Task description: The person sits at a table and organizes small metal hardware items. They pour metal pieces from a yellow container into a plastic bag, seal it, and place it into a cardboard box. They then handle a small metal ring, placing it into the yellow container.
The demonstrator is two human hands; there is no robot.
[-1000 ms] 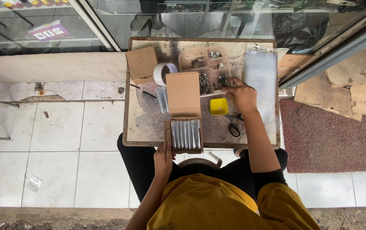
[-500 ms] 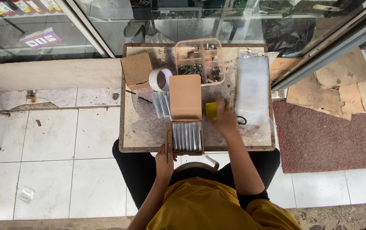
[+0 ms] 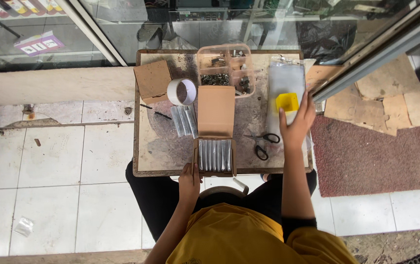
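Observation:
My right hand (image 3: 295, 124) holds a small yellow object (image 3: 287, 102) over a stack of clear plastic bags (image 3: 285, 78) at the right of the small table (image 3: 153, 146). My left hand (image 3: 189, 178) rests at the table's near edge, gripping the left side of an open cardboard box (image 3: 215, 155) filled with several grey tubes. The box's lid (image 3: 215, 111) stands open toward the back. Black scissors (image 3: 262, 144) lie between the box and my right hand.
A clear plastic compartment tray (image 3: 224, 71) with small metal parts sits at the back. A roll of white tape (image 3: 181, 91), a closed cardboard box (image 3: 153, 80) and loose clear packets (image 3: 184, 120) lie at the left. Glass panes stand behind; a red mat (image 3: 366, 156) lies right.
My right hand moved with the yellow object from the table's middle to the right, over the plastic bags. The scissors now show uncovered. My left hand stayed at the box.

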